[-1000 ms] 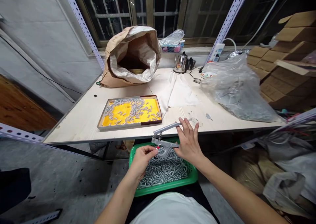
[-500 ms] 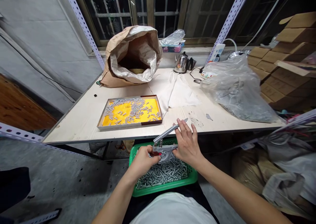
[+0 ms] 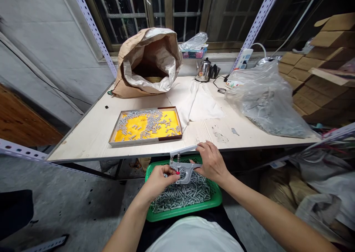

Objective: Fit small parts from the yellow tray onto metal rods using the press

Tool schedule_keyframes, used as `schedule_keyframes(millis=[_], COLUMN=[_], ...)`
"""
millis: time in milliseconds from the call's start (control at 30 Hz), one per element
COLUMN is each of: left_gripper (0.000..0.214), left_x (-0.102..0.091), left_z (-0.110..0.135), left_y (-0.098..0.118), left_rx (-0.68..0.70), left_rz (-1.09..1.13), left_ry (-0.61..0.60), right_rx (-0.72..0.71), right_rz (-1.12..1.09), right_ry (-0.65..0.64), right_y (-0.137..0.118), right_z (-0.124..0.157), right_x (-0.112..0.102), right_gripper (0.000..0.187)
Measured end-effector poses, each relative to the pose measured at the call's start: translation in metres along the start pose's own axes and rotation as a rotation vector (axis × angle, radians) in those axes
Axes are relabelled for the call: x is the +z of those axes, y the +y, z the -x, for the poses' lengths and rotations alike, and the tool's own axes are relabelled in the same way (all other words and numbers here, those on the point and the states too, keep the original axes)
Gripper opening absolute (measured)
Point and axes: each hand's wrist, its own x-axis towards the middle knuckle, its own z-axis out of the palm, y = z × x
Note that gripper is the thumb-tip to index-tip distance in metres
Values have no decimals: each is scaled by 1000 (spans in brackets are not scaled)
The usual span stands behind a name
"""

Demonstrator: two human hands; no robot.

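Note:
My right hand (image 3: 212, 162) is closed round the two handles of grey metal press pliers (image 3: 183, 164), squeezing them together over a green basket (image 3: 213, 202) full of small silver metal pieces on my lap. My left hand (image 3: 158, 180) pinches something small at the pliers' jaw, where a red tip shows. What the fingers hold is too small to name.
A pale wooden table (image 3: 91, 133) carries a yellow-bottomed tray (image 3: 145, 126) with scattered silver pieces, an open brown paper sack (image 3: 148, 63), a white cloth (image 3: 198, 102), a kettle (image 3: 203, 70) and a clear plastic bag of metal parts (image 3: 267, 100). Cardboard boxes (image 3: 321, 59) stand at right.
The pliers' upper handle has swung down as my right hand closed on it. My left hand stayed at the jaw, and both dropped slightly toward the basket.

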Motion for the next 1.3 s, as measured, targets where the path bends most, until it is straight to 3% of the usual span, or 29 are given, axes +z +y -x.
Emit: schedule_keyframes(millis=[100,267,367,567,733,867,1000,1067,1167,1200,1233,1300], left_gripper=[37,58,56,35,19,12,17,19,15,18,23,32], left_x=[-4,-5,-1,3,7,14,13,8,-10,-21,-35,-74], left_z=[3,4,6,15,12,5,9,17,25,24,20,2], left_y=[4,3,2,7,1,-10,-20,-24,-23,-21,-17,-5], left_rx=[-5,-39,-79,-76,-91,-29,127,162,163,165,168,136], left_rz=[88,171,192,241,224,234,260,124,-202,-307,-416,-666], left_ry=[20,246,218,115,117,258,532,523,313,303,354,579], right_rx=[-15,-85,-99,36,38,86,169,166,136,129,127,135], right_rz=[59,67,62,94,13,16,47,62,70,72,77,87], right_ry=[-159,-325,-360,-265,-31,14,73,99,101,100,104,121], right_y=[6,11,6,-5,-11,-16,-16,-12,-5,-2,0,4], right_z=[-1,-8,-13,-20,-15,-4,12,23,39,43,46,50], right_x=[5,11,8,-7,-10,-7,0,3,6,7,7,6], right_gripper=[44,13,12,21,28,44,53,53,54,54,54,51])
